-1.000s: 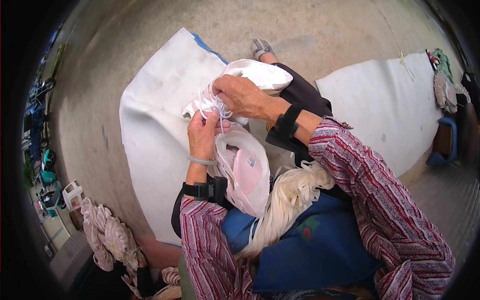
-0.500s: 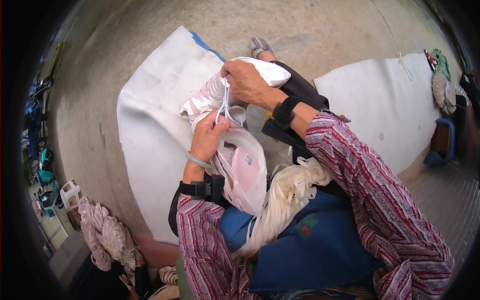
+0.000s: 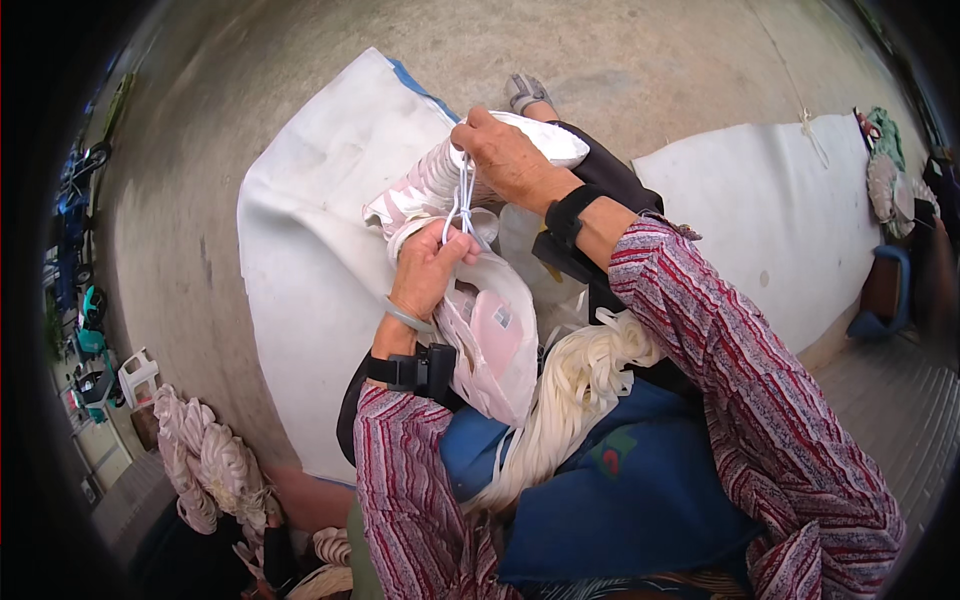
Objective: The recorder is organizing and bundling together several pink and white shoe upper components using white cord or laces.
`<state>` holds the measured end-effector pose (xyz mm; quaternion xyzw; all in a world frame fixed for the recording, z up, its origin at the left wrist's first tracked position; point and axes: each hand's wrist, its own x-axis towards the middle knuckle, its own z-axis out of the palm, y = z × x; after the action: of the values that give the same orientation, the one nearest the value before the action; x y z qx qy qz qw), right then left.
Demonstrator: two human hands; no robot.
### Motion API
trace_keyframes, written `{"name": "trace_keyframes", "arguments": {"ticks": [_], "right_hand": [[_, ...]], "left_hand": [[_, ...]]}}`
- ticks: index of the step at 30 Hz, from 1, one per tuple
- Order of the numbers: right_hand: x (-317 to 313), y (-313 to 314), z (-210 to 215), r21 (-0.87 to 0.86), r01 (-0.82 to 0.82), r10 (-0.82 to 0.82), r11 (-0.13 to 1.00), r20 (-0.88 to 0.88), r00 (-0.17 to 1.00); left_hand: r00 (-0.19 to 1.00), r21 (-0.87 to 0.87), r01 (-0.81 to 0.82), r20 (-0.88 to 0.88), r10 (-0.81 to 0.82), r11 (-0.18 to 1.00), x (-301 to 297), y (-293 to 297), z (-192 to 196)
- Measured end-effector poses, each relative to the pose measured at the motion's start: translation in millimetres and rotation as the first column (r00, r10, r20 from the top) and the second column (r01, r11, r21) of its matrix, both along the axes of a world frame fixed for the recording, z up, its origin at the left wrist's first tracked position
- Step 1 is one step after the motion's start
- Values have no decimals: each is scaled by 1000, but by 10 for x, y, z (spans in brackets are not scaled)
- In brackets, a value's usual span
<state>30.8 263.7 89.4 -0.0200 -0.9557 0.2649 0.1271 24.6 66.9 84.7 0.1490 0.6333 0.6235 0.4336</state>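
Between my hands a white cord [image 3: 463, 190] runs up and down, with a knot near its middle. My right hand [image 3: 510, 158] is closed on the cord's upper loop. Lower down, my left hand [image 3: 428, 270] pinches its lower end between thumb and fingers. Behind the cord lies a long stack of pink and white layered pieces [image 3: 410, 192], partly hidden by my hands. Below my left hand, pale pink flat pieces with a white edge [image 3: 497, 335] rest against my lap. A bundle of cream strips [image 3: 575, 390] hangs over the blue cloth [image 3: 630, 490] on my lap.
A white sheet [image 3: 300, 250] covers the ground ahead and left; another white sheet [image 3: 760, 220] lies right. Bundles of pink pieces [image 3: 215, 460] sit at lower left, near a white plastic stool [image 3: 138, 378]. A blue chair [image 3: 882, 290] stands at far right.
Both hands keep their hold on the cord and have shifted only slightly, the right one a little up. The view has moved a little.
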Motion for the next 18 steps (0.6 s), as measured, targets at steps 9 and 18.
{"name": "trace_keyframes", "arguments": {"ticks": [9,18], "right_hand": [[-88,11,-82,-176,110,-105,978,36,994],[235,-11,170,-227,15,24,974,168,985]], "left_hand": [[997,-4,71,17,-71,997,-28,0,33],[928,5,-188,329,176,982,-53,-87,-174]]}}
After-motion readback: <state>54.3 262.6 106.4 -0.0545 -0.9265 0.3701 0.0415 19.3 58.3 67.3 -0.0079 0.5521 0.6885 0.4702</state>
